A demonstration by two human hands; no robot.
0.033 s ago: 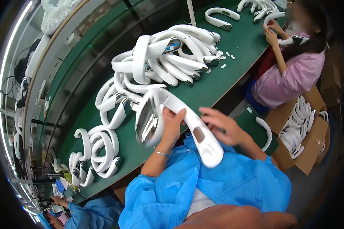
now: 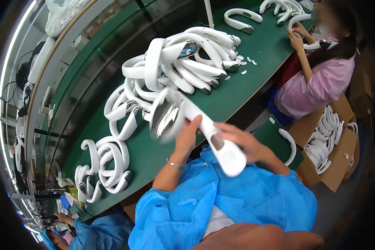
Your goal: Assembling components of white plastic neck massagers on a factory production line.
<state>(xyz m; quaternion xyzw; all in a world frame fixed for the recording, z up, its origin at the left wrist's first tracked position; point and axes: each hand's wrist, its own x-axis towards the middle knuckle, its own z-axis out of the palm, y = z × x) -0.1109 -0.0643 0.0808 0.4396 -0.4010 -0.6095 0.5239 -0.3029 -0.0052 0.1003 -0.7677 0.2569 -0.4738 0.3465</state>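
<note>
Left hand clasps the white curved device, and here's the right hand, fingers on its edge, grip unclear!

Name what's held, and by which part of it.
A white curved device: the left hand grips it between silver end and oval window; the right hand is at the edge near that window, grip unclear.

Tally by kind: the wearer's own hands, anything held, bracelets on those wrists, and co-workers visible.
Left hand and right hand: 2
White curved device: 1
Bracelet: 1
Co-worker in pink and co-worker in blue: 2
Total: 6
</note>
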